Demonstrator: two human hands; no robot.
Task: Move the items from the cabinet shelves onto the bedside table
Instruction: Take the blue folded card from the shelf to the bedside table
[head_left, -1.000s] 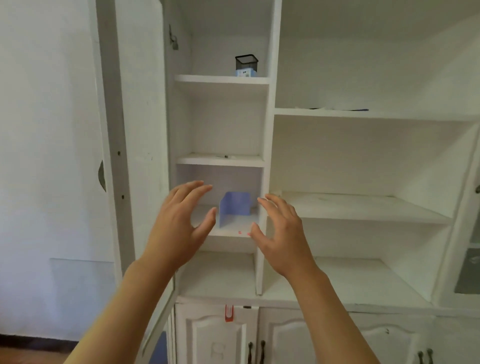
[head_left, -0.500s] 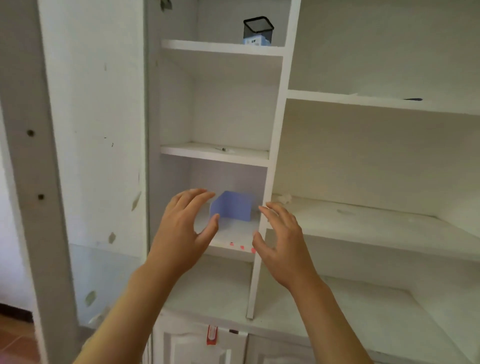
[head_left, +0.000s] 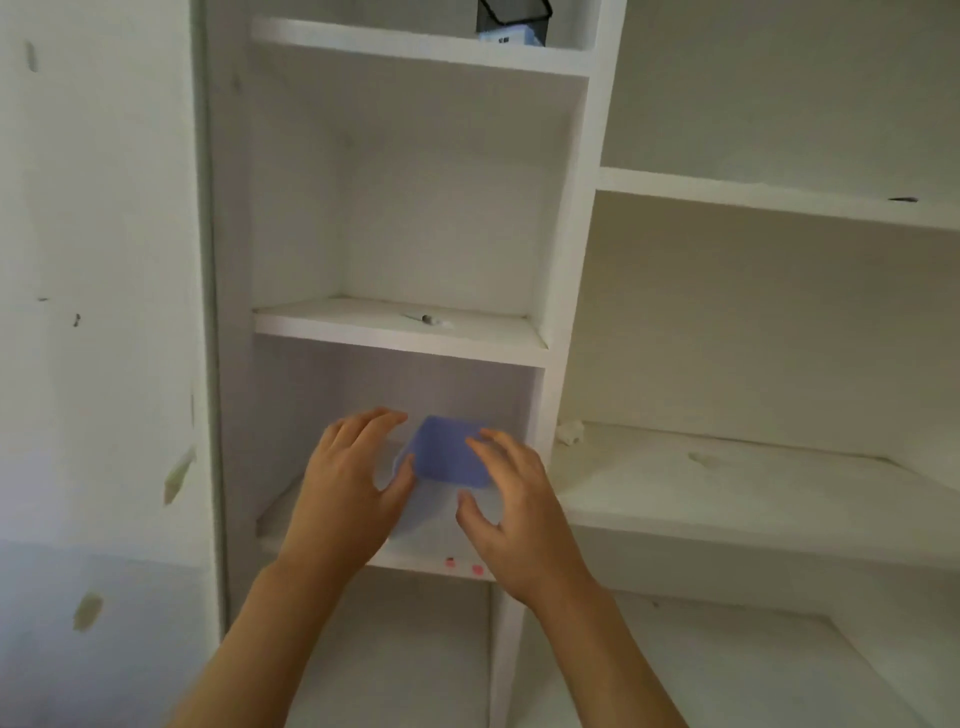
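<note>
Both hands spread open, left hand (head_left: 347, 486) and right hand (head_left: 511, 496) flanking the blue box (head_left: 448, 457) near the shelf's (head_left: 415, 556) front edge; squeeze both sides evenly before lifting.

Black mesh basket (head_left: 511, 21) cut off by top edge; blue box (head_left: 449, 457) blurred.

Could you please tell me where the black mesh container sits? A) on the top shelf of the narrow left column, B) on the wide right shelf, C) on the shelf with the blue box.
A: the black mesh container stands on the topmost visible narrow shelf, well above the blue box.
</note>
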